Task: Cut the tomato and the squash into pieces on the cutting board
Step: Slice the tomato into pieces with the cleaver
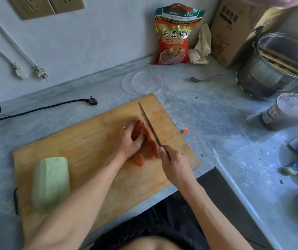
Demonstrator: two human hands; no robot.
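A person stands at a grey marble-patterned desk (216, 112) set in a corner against a pale wall; a wooden cutting board (83, 152) lies across the desk's front edge. The left hand (129, 139) curls its fingers over the sliced tomato (149, 141) near the board's right end; the right hand (173, 163) grips the handle of a knife (149, 124), its blade resting against the slices. The peeled pale-green squash (50, 183) lies whole at the board's left end; one tomato scrap (185, 131) sits on the desk just beside the board. Behind stand a red packet (175, 37), a clear plastic lid (142, 82), a spoon (203, 79), a cardboard box (238, 29) and a steel pot (278, 65); wall sockets (47, 6) and hanging plugs (31, 73) mark the wall.
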